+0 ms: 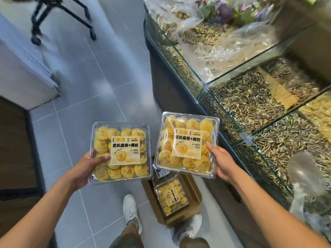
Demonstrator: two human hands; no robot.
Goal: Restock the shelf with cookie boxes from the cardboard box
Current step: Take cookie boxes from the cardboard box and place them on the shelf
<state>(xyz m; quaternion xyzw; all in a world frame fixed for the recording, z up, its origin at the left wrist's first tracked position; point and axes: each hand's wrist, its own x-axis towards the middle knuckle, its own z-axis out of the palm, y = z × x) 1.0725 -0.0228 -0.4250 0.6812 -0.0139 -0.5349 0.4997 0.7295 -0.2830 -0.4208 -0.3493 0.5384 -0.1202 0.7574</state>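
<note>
I hold two clear plastic cookie boxes of yellow swirl cookies, each with a cream label. My left hand (89, 164) grips the left cookie box (121, 153) at its left edge, thumb on the lid. My right hand (221, 161) grips the right cookie box (186, 144) at its right edge, a little higher. Below them, on the floor between my feet, stands the open cardboard box (194, 191) with one more cookie box (171, 197) inside. No shelf of cookie boxes is visible.
To the right runs a glass-walled bulk bin counter (232, 122) of sunflower seeds, with plastic bags (223, 49) in the far bins. A black wheeled stand (62, 17) is at the far left on the grey tile floor (93, 83). A white unit (23, 74) stands on the left.
</note>
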